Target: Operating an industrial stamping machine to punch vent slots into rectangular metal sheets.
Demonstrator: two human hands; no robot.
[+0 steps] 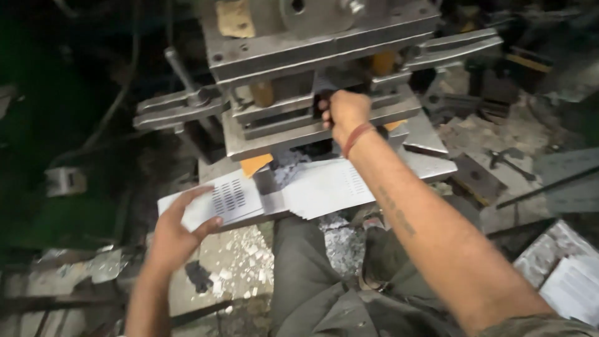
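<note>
Right hand (345, 112) fingertips inside press (312, 75)

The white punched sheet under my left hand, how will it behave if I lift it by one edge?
The white punched sheet looks thin and flat, so it probably droops. The left hand shifts it with fingertips alone, suggesting it is light. Its slotted patch may tear easily.
</note>
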